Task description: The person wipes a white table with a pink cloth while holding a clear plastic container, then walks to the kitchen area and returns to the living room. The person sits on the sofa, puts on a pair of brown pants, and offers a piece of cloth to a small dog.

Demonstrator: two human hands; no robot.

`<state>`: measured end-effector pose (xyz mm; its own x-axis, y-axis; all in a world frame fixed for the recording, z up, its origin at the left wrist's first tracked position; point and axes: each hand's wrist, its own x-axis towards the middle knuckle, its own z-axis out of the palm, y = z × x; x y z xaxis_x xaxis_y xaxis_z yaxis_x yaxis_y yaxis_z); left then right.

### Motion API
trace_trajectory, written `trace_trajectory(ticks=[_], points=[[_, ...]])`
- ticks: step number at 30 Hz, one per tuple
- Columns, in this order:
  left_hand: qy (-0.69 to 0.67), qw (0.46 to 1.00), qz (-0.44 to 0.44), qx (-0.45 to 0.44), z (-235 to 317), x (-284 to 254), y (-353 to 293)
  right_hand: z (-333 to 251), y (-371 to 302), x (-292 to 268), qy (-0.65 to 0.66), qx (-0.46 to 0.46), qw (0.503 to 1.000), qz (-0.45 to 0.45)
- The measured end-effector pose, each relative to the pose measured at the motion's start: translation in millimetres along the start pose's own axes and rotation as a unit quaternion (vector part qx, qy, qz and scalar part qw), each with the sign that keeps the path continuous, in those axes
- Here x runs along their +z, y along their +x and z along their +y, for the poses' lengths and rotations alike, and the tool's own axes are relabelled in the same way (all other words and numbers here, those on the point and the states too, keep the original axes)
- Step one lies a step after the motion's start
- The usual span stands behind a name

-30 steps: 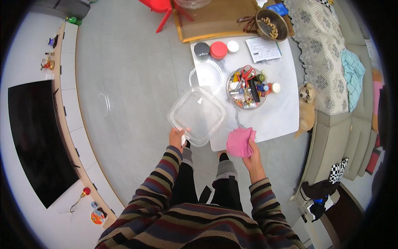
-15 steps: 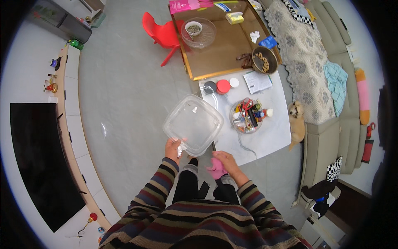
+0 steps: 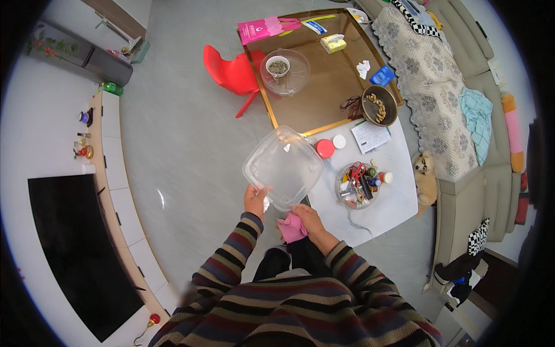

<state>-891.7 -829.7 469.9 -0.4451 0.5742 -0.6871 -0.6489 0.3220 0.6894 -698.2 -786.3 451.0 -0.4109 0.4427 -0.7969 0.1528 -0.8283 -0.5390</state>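
Observation:
A clear, rounded-square plastic lid is held out in front of me, with a small white scrap on it. My left hand is closed on its near left edge, and a crumpled white tissue shows beside those fingers. Pinched in my right hand is a pink cloth, just under the near right corner of the lid. The right fingertips are at the lid's edge; whether they grip it too I cannot tell.
To the right, a white table carries a round tub of odds and ends, a red-lidded jar and a paper. Beyond stand a brown-topped table, a peanut bowl and a red chair. A dog lies by the sofa.
The pink cloth in my right hand has come up and left, close to the lid. The right fingertips have reached the lid's edge. The view has shifted, with the room lower and farther right.

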Motion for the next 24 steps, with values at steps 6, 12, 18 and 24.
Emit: trace_trajectory(ticks=[6,12,18,24], points=[[0.102,0.995,-0.001,0.014,47.6,27.1,90.1,-52.7,79.9,22.0,0.101,0.050,0.994,-0.011],[0.213,0.977,0.001,0.010,51.3,65.8,199.5,-102.6,152.9,4.6,0.158,0.013,0.984,0.085],[0.162,0.986,0.013,-0.038,67.9,69.7,223.6,-88.3,286.9,-45.5,0.170,0.015,0.970,0.171],[0.083,0.990,0.013,-0.112,69.9,19.9,231.4,-108.2,353.1,-78.5,0.192,0.068,0.951,0.234]])
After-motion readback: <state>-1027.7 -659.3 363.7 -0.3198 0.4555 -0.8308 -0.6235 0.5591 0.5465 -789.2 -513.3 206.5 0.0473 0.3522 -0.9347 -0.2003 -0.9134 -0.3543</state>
